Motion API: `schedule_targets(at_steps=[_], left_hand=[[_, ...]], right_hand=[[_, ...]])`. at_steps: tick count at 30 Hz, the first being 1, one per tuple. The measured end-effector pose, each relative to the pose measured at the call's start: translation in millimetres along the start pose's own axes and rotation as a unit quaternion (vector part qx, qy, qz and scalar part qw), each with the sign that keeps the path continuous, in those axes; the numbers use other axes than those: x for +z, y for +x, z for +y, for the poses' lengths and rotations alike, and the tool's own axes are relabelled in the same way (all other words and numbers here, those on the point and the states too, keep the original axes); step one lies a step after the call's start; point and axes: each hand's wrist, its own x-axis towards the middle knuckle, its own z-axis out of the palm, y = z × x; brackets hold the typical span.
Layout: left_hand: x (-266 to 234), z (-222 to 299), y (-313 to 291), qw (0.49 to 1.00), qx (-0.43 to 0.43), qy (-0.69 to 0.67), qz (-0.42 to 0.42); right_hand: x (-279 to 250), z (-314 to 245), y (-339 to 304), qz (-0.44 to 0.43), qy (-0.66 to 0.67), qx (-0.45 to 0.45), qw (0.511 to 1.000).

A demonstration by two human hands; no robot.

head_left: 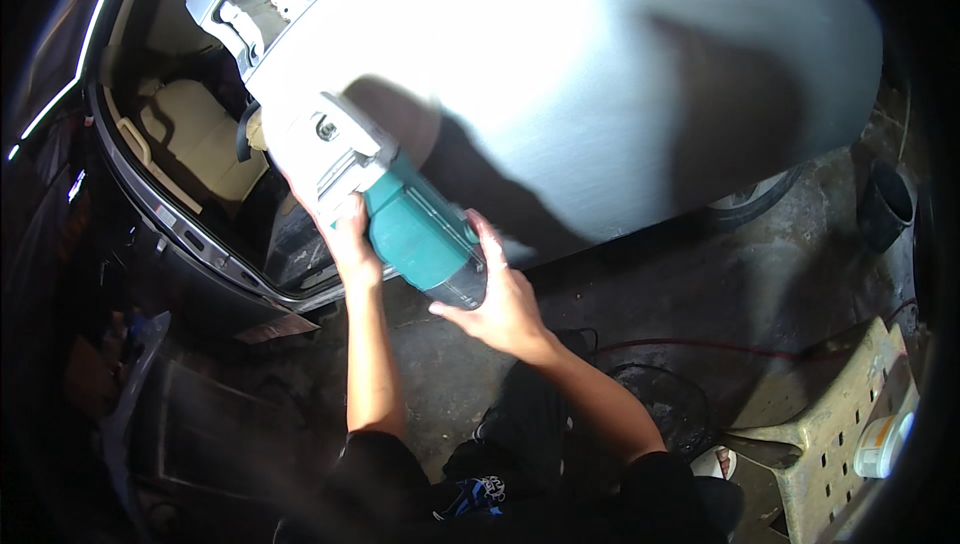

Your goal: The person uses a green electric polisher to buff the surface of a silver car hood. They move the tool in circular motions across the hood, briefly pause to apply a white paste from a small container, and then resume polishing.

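A teal angle grinder (pixel 420 229) with a silver gear head is held at a slant against the pale grey car door panel (pixel 600 164). My left hand (pixel 352 249) is wrapped around the left side of its body, just behind the gear head. Around the dark rear end of the tool, my right hand (pixel 505 304) grips with the thumb below and the fingers along the right side. Glare washes out the area around the head, so I cannot tell whether its disc touches the panel. Both hands cast shadows with the tool on the panel.
Left of the panel is the open car doorway with a beige seat (pixel 200 139) and a door sill (pixel 215 254). A perforated plastic stool (pixel 840 434) carries a white tub (pixel 882 446) at lower right. A red hose (pixel 700 344) crosses the floor; a black bucket (pixel 885 209) stands far right.
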Motion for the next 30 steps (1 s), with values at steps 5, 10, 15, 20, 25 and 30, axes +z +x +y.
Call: schedule_targets(at_steps=[5,10,15,20,25,30], left_hand=[[-68,-24,-14,0.996,-0.014,0.016,0.084],[-17,1,0,0.998,0.015,0.01,0.054],[66,9,21,0.971,0.126,0.178,-0.095],[197,76,10,0.969,0.054,0.115,-0.21],[246,80,14,0.896,0.329,0.226,-0.194],[231,79,8,0.939,0.203,0.165,-0.222]], right_hand=[[15,-11,1,-0.132,-0.049,0.098,0.985],[-9,-27,11,-0.096,-0.063,0.098,0.988],[-45,-17,15,0.102,-0.062,-0.005,0.993],[-96,-5,19,0.217,0.03,0.004,0.976],[-115,3,22,0.269,0.058,0.019,0.961],[-101,6,22,0.252,0.071,0.024,0.965]])
